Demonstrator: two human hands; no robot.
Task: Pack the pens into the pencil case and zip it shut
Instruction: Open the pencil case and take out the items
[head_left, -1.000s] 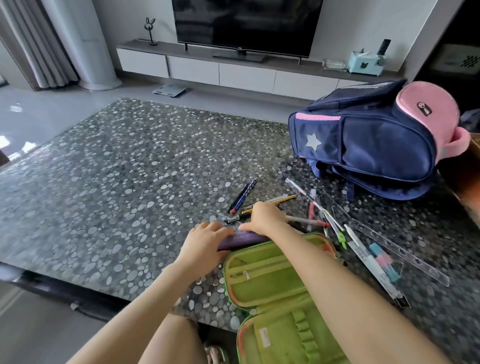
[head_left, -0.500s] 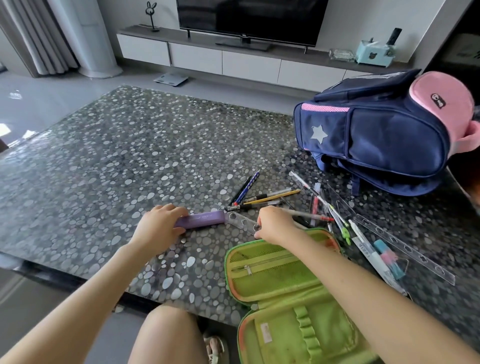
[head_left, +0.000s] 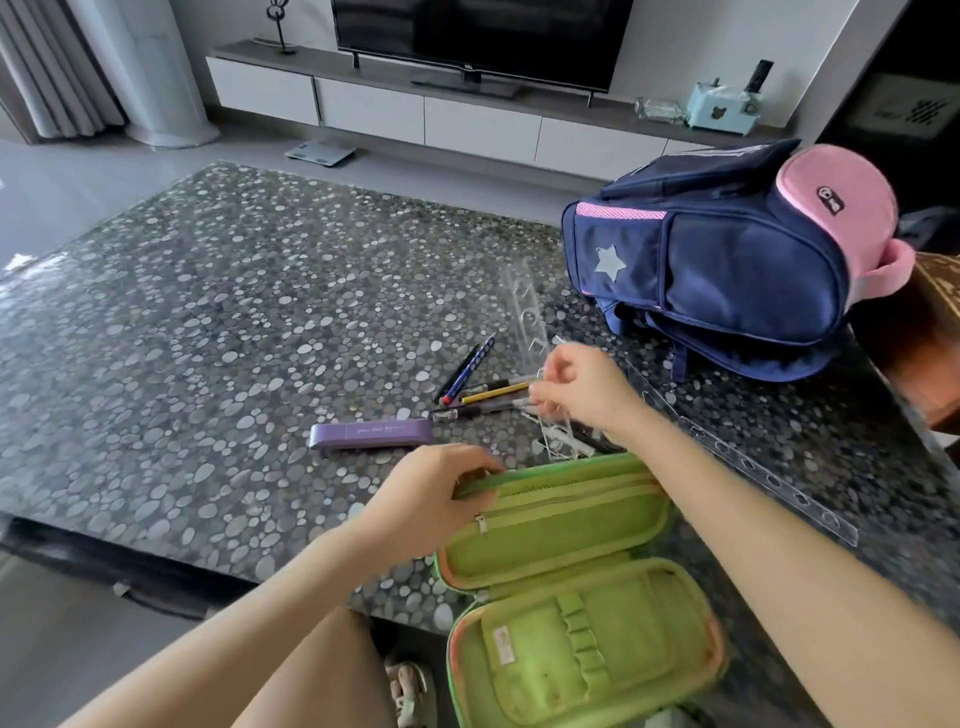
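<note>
Case: we are looking at the green pencil case (head_left: 566, 566) lying wide open at the near table edge, both halves showing bare lining, no pens inside as far as we can see.
Left hand: our left hand (head_left: 441, 488) is gripping the far left corner of the case, fingers curled over the rim, steadying it.
Right hand: our right hand (head_left: 582, 387) is hovering over the pile, fingers pinched around a clear plastic ruler (head_left: 530, 317) that is tilting up off the table; blur is hiding the exact grip.
Pens: the pens (head_left: 478, 387) are lying loose just beyond the case, a dark pair angled upward, a yellow one and a clear one pointing left, more hidden under our right wrist.
Purple box: a purple box (head_left: 371, 434) is sitting flat just left of the pens, apart from the case.
Progress: we are judging this as barely begun, 0 pens packed, zipper fully open, so all the loading and the zipping are left.
Edges: the case's near half is overhanging or sitting right at the table (head_left: 182, 338) edge, so pressing there is risking a tip.
Open room: the whole left side of the table is lying free for sweeping things aside.
Crowding: the navy and pink backpack (head_left: 727, 270) is blocking the far right, and a 2nd clear ruler (head_left: 753, 467) is lying along our right forearm.
</note>
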